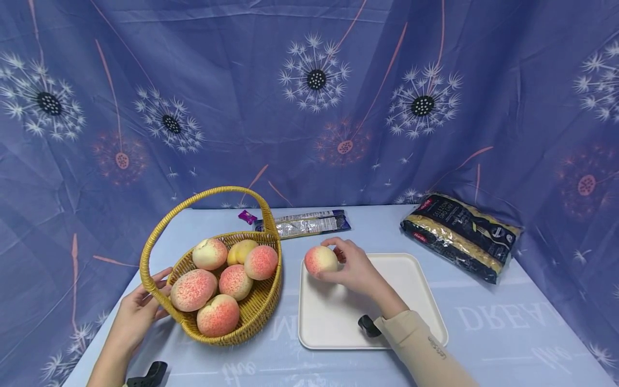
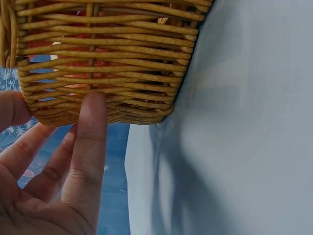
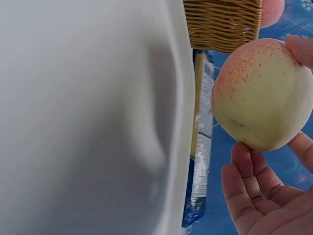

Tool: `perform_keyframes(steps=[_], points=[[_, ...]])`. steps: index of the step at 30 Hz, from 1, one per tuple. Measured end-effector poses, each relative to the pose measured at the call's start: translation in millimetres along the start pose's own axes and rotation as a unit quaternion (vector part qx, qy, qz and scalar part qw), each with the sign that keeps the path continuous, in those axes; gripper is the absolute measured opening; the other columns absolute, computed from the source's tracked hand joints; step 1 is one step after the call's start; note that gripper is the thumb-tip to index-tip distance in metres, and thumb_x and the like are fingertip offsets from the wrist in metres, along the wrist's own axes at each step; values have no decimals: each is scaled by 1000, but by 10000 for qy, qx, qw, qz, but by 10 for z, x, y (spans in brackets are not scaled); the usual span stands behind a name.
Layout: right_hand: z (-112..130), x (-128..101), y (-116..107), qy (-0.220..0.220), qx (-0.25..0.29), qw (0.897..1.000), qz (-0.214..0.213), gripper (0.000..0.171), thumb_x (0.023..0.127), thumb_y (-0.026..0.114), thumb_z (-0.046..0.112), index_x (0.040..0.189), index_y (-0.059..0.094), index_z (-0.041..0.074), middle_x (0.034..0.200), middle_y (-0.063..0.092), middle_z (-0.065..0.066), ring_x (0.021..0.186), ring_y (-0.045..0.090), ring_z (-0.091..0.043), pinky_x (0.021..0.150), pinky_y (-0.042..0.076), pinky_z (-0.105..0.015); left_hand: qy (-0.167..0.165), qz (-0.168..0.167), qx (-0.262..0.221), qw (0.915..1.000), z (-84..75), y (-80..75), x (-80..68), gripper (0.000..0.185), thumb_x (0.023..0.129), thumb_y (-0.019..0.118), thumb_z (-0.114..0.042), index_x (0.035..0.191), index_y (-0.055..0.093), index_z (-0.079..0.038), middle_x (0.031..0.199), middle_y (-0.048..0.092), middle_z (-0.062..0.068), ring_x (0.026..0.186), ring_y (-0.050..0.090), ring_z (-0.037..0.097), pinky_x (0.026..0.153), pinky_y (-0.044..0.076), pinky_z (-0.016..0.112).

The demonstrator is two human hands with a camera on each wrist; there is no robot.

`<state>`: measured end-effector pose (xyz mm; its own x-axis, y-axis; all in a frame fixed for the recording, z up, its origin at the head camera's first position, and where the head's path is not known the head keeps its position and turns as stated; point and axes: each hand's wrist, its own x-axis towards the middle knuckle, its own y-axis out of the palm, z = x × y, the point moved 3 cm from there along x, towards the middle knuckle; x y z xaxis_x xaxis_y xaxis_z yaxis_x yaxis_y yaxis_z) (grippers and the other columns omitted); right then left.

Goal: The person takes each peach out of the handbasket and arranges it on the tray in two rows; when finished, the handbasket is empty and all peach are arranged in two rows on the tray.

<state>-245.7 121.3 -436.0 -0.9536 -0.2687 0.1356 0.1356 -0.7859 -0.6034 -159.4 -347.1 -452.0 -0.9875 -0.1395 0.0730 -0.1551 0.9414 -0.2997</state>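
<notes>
My right hand (image 1: 355, 269) pinches a pale yellow-and-red peach (image 1: 321, 260) between thumb and fingers, above the left part of a white tray (image 1: 374, 322). In the right wrist view the same peach (image 3: 261, 95) appears raised beside the tray wall. A yellow wicker basket (image 1: 263, 317) with a tall arched handle stands to the left, holding several peaches (image 1: 218, 316). At its left side is my left hand (image 1: 137, 309). Seen from the left wrist, extended fingers (image 2: 89, 127) touch the lower woven wall of the basket (image 2: 122, 73).
Behind the basket and tray lies a long, narrow blue-and-silver package (image 1: 309, 224), with a small purple wrapped candy (image 1: 247, 217) at its left end. A dark Barilla pasta bag (image 1: 459, 234) rests at the back right. A blue dandelion-print curtain (image 1: 232, 107) closes off the back.
</notes>
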Motion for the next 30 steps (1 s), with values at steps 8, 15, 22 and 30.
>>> perform_keyframes(steps=[8, 15, 22, 30], points=[[-78, 30, 70, 119, -70, 9999, 36, 65, 74, 96, 37, 131, 67, 29, 111, 61, -7, 98, 59, -19, 84, 52, -37, -28, -23, -143, 9999, 14, 1, 8, 54, 110, 63, -15, 159, 47, -1, 108, 67, -25, 99, 69, -8, 73, 67, 23], [-108, 42, 145, 123, -143, 9998, 72, 66, 72, 96, 34, 131, 68, 28, 108, 59, -7, 94, 56, -18, 81, 50, -35, -8, -11, -193, 9998, 34, -5, 10, 54, 110, 62, -16, 159, 47, 0, 108, 69, -25, 99, 70, -8, 73, 67, 23], [-122, 46, 201, 74, -289, 9995, 60, 68, 71, 95, 34, 133, 68, 27, 108, 59, -6, 93, 57, -17, 83, 52, -36, -43, -2, -327, 9995, 49, -12, 0, 54, 110, 63, -16, 159, 48, -1, 109, 70, -24, 99, 70, -7, 73, 67, 24], [-130, 98, 221, 56, -445, 9990, -35, 71, 72, 95, 34, 138, 68, 26, 111, 59, -6, 96, 59, -16, 89, 56, -39, -32, -92, -52, 9999, 32, 8, 10, 54, 110, 62, -18, 159, 47, 1, 108, 68, -27, 99, 69, -10, 72, 66, 23]])
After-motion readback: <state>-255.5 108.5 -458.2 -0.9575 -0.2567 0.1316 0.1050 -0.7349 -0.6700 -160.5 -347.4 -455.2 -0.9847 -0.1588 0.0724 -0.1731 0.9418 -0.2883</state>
